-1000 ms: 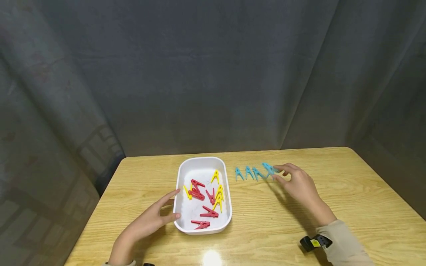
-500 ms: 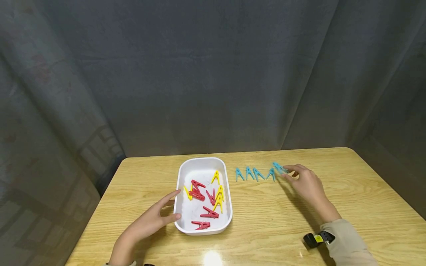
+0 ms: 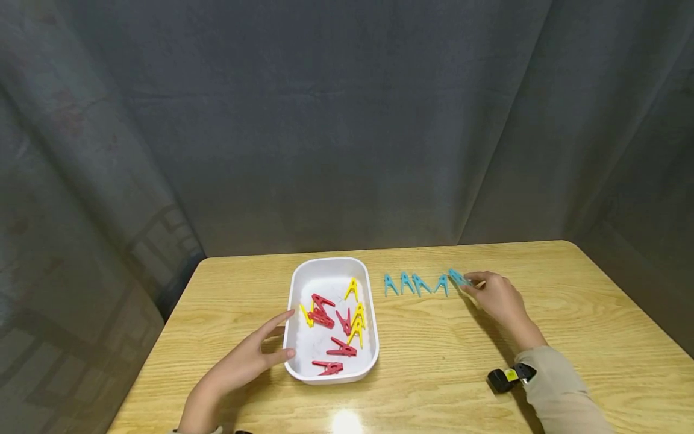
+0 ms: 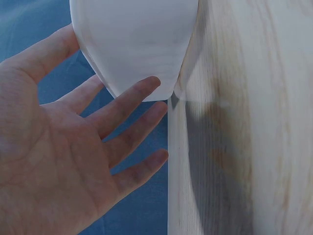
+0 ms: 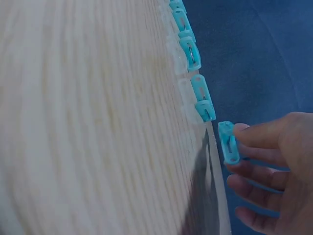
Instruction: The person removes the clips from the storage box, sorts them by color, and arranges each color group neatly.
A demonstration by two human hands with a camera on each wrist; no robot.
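My right hand [image 3: 499, 301] pinches a light-blue clothespin [image 3: 458, 276] by its handle end, between thumb and fingers. In the right wrist view this clothespin [image 5: 229, 144] sits at the fingertips, close by the end of a row of several other blue clothespins [image 3: 420, 284]. At the left side of a white plastic tray [image 3: 320, 278], my left hand [image 3: 244, 360] touches the rim with spread, relaxed fingers. The left wrist view has those fingers lying along the tray's outer wall [image 4: 137, 44]. Inside the tray are several red clothespins [image 3: 343, 347] and several yellow clothespins [image 3: 352, 289].
A wooden table [image 3: 434, 367] carries everything, its far edge just behind the blue row. Dark grey curtains [image 3: 325, 132] hang behind and on both sides. A black wrist strap [image 3: 512, 377] with a yellow label circles the right sleeve [image 3: 558, 386].
The right hand has shifted right with the blue clothespin, away from the fourth one in the row, and has dropped slightly toward the table. Left hand and tray stay in place.
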